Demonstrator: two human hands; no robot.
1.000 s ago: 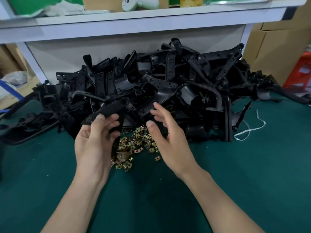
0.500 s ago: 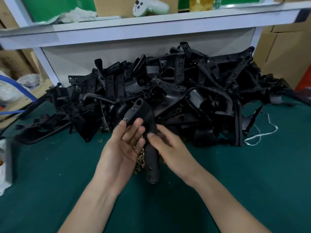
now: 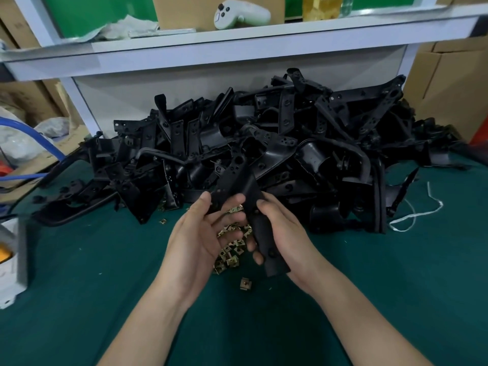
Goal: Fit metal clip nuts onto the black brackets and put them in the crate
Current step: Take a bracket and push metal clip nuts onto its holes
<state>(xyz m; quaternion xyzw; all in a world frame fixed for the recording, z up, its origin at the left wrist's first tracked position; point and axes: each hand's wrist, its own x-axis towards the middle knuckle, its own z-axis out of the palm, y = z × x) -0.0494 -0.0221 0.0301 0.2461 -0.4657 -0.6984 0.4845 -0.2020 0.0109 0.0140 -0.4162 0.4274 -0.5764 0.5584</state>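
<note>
A long black bracket stands nearly upright between my hands, over the green table. My right hand grips its lower part, fingers curled round it from behind. My left hand is palm up, its fingertips touching the bracket's upper part. A small heap of brass-coloured clip nuts lies on the table just under my hands, and one loose clip nut lies nearer me. Behind them rises a big pile of black brackets. No crate is in view.
A white shelf hangs over the back of the table, with a white controller on it. A white string lies at the right. Cardboard boxes stand at the right, blue hose and a white box at the left.
The bracket, first in my left hand alone, now stands between both hands. My right hand has closed round its lower part, and both hands have drawn nearer to me.
</note>
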